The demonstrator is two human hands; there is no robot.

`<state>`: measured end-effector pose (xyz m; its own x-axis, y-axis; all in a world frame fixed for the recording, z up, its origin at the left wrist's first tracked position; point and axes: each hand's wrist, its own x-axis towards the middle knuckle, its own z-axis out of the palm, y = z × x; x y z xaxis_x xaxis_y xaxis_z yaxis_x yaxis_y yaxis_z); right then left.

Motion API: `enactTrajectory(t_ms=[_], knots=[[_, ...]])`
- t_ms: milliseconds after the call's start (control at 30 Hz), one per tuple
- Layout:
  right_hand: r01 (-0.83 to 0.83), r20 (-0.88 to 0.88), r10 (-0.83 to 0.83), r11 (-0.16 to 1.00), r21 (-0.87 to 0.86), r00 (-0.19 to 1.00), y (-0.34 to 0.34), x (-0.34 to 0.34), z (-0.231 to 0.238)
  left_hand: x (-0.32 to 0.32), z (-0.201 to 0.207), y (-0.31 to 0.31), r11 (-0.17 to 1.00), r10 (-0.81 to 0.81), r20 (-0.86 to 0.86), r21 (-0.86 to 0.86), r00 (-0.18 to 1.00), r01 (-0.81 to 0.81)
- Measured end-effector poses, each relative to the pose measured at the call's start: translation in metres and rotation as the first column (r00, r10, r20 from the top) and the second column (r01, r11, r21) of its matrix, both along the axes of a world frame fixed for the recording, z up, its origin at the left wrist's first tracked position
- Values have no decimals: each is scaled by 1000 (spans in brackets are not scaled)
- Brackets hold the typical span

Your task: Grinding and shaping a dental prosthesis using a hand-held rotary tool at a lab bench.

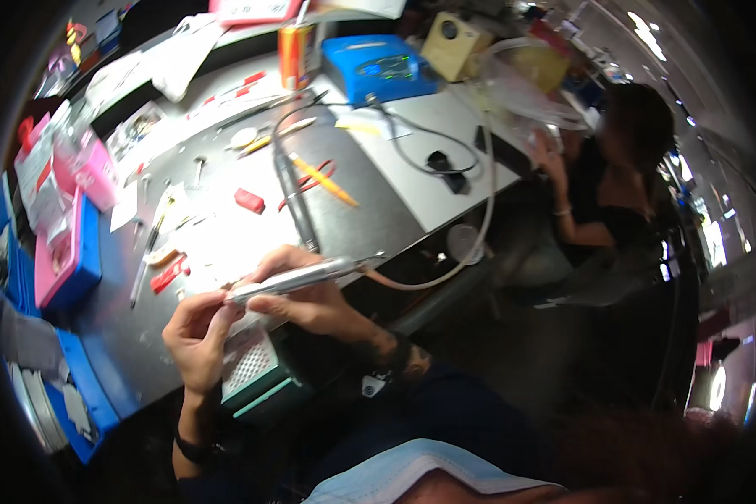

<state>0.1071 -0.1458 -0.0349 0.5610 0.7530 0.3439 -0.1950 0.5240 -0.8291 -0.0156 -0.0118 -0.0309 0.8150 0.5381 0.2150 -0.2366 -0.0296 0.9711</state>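
Handpiece, silver, slender: held left of centre in the lower half of the frame, working end pointed left. Risks, as judged: the left fingertips could be nicked if the tool were let slip, being set right at its working end; the aim could be pulled aside if the pale hose, looped out past the edge of the grey table, were snagged; any small piece held there could be dropped towards the green basket at lower left of centre. Right hand: curled about the handpiece, barrel gripped between thumb and fingers. Left hand: thumb and forefinger pressed together at the working end; whether anything is pinched between them cannot be made out
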Motion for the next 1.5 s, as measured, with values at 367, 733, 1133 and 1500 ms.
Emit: enactTrajectory(t_ms=[367, 733, 1133, 1500], knots=[[56, 166, -15, 968, -246, 986, -11, -2, 21, -5, 3, -3, 999, 38, -5, 28, 999, -37], [-60, -12, 61, 998, 16, 998, 1, 1, 16, -7, 6, -5, 999, -2, 138, 38, 990, -3], [-33, 18, 37, 983, -182, 999, -5, 5, 17, -4, 4, -3, 994, 68, 72, 85, 995, -74], [-2, 139, 14, 996, -86, 990, -5, 7, 12, -5, -3, -5, 993, 100, 64, 51, 993, -104]])
